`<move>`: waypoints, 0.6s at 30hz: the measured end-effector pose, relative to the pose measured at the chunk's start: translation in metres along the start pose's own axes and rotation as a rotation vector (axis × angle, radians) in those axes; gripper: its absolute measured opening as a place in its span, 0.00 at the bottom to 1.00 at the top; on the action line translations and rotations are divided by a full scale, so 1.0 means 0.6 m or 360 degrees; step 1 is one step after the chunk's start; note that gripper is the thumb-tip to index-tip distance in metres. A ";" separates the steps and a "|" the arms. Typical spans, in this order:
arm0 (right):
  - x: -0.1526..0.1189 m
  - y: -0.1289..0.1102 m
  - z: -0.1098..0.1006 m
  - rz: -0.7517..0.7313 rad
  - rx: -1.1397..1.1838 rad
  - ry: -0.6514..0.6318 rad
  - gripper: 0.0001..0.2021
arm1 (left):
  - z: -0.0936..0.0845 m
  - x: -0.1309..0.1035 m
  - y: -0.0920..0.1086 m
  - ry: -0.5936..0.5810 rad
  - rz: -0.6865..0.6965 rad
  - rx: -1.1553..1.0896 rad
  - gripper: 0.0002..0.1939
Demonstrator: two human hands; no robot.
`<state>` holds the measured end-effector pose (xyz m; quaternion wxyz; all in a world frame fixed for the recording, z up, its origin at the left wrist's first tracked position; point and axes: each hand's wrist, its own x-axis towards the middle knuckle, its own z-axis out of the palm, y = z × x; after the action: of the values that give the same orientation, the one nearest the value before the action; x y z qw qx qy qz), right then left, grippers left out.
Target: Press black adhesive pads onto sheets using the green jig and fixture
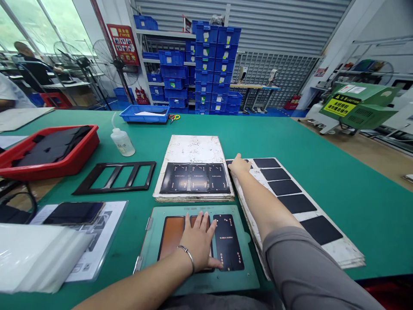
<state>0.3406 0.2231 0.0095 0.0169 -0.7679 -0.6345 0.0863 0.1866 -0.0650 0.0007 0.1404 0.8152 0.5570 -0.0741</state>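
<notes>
Spread over the middle slot of a green hinged fixture (247, 280) lies my left hand (198, 241), fingers apart. The fixture's left slot shows an orange-brown surface, and a black printed panel (229, 243) fills its right slot. My right hand (240, 165) reaches to the upper left of a white board stack (345, 252) on the right; its fingers are curled at a black piece, and their hold is unclear. Several black rectangles (297, 203) lie on that stack. Behind the fixture, a black sheet with three printed panels (195, 177) rests on another white board stack (195, 148).
A black frame (118, 189), a squeeze bottle (122, 143), a red tray (93, 144) of black pieces, a phone (74, 213) and white plastic sleeves (38, 258) are on the left. A blue tray (145, 118) and scissors (174, 117) lie at the far edge. A person (30, 64) sits far left.
</notes>
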 end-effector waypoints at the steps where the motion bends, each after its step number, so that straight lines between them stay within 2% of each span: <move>1: 0.002 0.002 0.000 0.0013 0.0003 -0.0013 0.34 | -0.004 -0.002 0.001 -0.0002 0.0001 -0.0018 0.59; 5: 0.010 0.009 0.006 0.0102 0.0023 -0.0105 0.46 | -0.018 -0.005 0.003 -0.0052 -0.0007 -0.0045 0.58; 8: 0.017 0.010 0.010 0.0127 0.0052 -0.0162 0.49 | -0.024 -0.006 0.004 -0.0088 -0.0018 -0.0063 0.58; 13: 0.022 0.004 -0.007 0.0120 0.0128 -0.0163 0.46 | -0.028 -0.005 0.004 -0.0131 -0.0019 -0.0061 0.58; 18: 0.023 0.022 -0.073 0.0082 0.0188 0.0064 0.32 | -0.020 -0.003 0.000 -0.0117 0.0005 -0.0058 0.58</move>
<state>0.3629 0.2379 0.0495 0.0727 -0.7833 -0.6078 0.1088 0.1853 -0.0629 0.0127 0.1757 0.8102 0.5513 -0.0937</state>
